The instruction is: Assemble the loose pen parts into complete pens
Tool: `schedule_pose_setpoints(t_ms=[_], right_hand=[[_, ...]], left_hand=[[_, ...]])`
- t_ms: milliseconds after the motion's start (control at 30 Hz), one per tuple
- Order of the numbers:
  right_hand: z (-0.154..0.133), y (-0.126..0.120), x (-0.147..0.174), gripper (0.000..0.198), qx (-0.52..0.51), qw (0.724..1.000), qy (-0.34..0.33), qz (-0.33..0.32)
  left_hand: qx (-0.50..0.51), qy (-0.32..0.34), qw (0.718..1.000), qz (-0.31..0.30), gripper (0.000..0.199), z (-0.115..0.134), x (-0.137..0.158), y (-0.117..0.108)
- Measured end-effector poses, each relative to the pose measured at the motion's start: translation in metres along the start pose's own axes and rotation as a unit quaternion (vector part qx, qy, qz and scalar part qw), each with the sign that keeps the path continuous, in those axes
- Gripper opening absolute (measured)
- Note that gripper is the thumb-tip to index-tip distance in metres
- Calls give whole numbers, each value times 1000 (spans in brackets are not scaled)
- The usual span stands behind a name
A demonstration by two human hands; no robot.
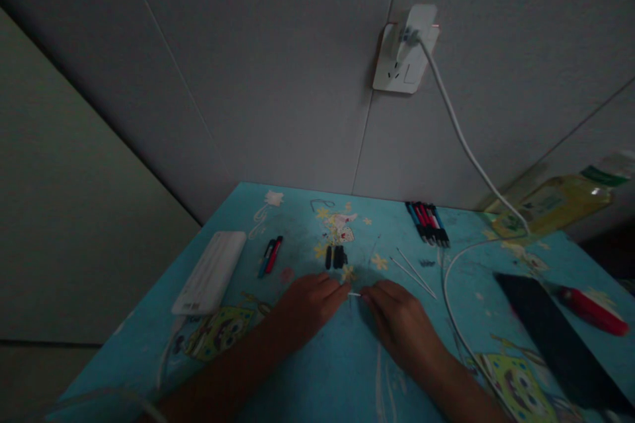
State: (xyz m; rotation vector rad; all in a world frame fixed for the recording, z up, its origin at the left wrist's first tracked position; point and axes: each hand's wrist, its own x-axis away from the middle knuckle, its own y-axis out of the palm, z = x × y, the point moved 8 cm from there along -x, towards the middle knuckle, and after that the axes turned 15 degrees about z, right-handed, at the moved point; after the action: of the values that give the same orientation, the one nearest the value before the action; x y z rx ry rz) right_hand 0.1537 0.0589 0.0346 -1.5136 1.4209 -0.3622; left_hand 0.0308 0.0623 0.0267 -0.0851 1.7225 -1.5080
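My left hand (317, 301) and my right hand (397, 314) meet low over the middle of the table, both with fingers pinched. Between the fingertips shows a short length of a thin white pen refill (354, 294); its ends are hidden in the fingers. Just beyond the hands lie several small black pen parts (338, 256). Right of them rest two long white refills (413, 272) and a small cluster of dark springs (426, 263). To the left, blue and red pen barrels (270, 256) lie side by side.
Several pens (427, 223) lie in a row near the wall. A white power bank (211, 272) sits at left. On the right are a white cable (449, 277), a dark flat strip (555, 337), a red-handled tool (592, 310) and a bottle of yellow liquid (555, 201). A wall socket (397, 76) holds a charger.
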Motion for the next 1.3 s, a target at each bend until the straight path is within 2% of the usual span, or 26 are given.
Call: schedule_pose_setpoints(t_ms=[200,300,500,600,667,767,933,1167,1300], right_hand=[[-6,-6,-4,22,-40,998,-28,27],[-10,-11,-5,23,-79,995,-42,43],[3,-18,-2,38,-124,988,22,90],[14,-21,-2,46,-118,985,59,112],[19,-23,-6,41,-92,984,69,134],[15,-15,-24,33,-19,991,25,130],[1,15,-56,43,86,993,-56,62],[2,28,-66,37,110,990,-58,67],[4,19,-70,23,63,993,-49,89]], left_hand=[[0,-81,997,-5,17,-9,-6,-7],[14,-110,994,-16,19,-10,-6,-8],[9,-118,991,-55,17,-10,-4,-3],[33,-168,985,-23,20,-21,-3,-6],[65,-209,976,13,22,-32,-2,-9],[103,-258,958,68,24,-47,-1,-16],[100,-299,942,116,27,-64,1,-24],[86,-311,938,129,28,-71,2,-27],[82,-309,941,108,27,-69,2,-23]])
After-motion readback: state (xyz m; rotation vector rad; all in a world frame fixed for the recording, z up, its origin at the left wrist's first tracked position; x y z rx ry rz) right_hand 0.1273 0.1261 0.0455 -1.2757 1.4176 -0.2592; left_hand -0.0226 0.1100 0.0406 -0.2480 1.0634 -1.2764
